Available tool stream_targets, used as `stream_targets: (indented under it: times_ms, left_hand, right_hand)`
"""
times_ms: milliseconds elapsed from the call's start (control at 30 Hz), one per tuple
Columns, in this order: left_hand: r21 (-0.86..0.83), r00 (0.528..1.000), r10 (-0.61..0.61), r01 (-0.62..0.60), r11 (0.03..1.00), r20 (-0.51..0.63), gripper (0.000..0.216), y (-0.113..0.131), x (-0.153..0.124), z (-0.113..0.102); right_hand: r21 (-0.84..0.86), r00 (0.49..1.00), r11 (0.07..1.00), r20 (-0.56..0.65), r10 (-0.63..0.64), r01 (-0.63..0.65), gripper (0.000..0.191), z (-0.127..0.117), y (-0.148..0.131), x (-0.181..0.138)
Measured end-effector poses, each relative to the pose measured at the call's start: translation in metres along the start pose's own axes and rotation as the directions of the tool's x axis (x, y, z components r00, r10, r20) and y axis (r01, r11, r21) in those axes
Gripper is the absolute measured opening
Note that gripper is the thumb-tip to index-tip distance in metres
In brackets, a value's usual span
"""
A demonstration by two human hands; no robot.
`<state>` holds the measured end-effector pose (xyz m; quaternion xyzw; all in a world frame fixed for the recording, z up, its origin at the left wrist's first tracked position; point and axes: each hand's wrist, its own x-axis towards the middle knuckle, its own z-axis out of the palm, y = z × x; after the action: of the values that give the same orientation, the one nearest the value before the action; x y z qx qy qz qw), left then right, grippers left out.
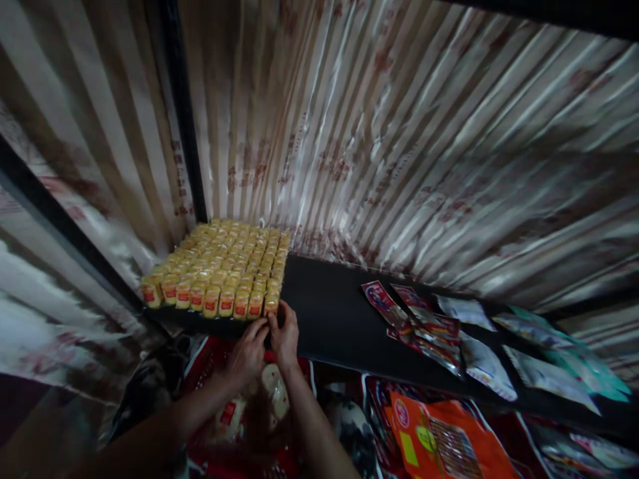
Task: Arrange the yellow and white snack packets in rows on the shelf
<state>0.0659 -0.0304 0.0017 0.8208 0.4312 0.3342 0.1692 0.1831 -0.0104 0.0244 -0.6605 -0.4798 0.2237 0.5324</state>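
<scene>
Small yellow packets (pixel 219 259) with red labels stand in tight rows at the left end of a black shelf. My right hand (pixel 285 339) is closed on the packet (pixel 271 303) at the front right corner of the block, its fingers bent round the lower right side. Just left of it, my left hand (pixel 249 352) has its fingers pressed together below the same packet, by the shelf's front edge. What the left fingertips hold, if anything, is hidden. Beneath my arms a red basket (pixel 200 386) holds pale, wrapped packages (pixel 274 392).
To the right on the black shelf (pixel 324 313) lie red packets (pixel 384 303), silvery-white packets (pixel 486 366) and teal packets (pixel 589 366). Below its front edge is a large orange package (pixel 449 439). A dark upright post (pixel 187 113) and wrinkled, printed sheeting (pixel 374 133) stand behind.
</scene>
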Motion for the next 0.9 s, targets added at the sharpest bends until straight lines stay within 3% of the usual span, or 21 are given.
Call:
stream_targets:
  times_ms: [133, 300, 533, 667, 900]
  left_hand:
    - [0.007, 0.995, 0.042, -0.043, 0.999, 0.087, 0.053, -0.005, 0.0, 0.007]
    - [0.105, 0.993, 0.083, -0.092, 0.99, 0.084, 0.049, -0.011, 0.001, 0.02]
    - [0.181, 0.994, 0.054, -0.07, 0.981, 0.092, 0.051, -0.014, 0.0, 0.028]
    - [0.207, 0.997, 0.039, -0.052, 0.977, 0.068, 0.052, -0.016, -0.004, 0.035]
    - [0.282, 0.998, 0.003, 0.015, 0.959, -0.066, 0.053, -0.013, -0.004, 0.045]
  right_hand:
    - [0.036, 0.998, 0.998, -0.017, 0.054, -0.054, 0.032, -0.001, 0.003, -0.002]
    - [0.102, 0.992, 0.987, 0.035, 0.119, -0.122, 0.023, -0.003, 0.006, 0.001]
    - [0.108, 0.996, 0.99, 0.043, 0.081, -0.085, 0.023, -0.004, 0.013, 0.008]
    - [0.175, 0.988, 0.973, 0.052, 0.143, -0.15, 0.028, -0.002, 0.013, 0.009]
    - [0.194, 0.986, 0.97, 0.105, 0.13, -0.149, 0.025, -0.002, 0.01, 0.009]
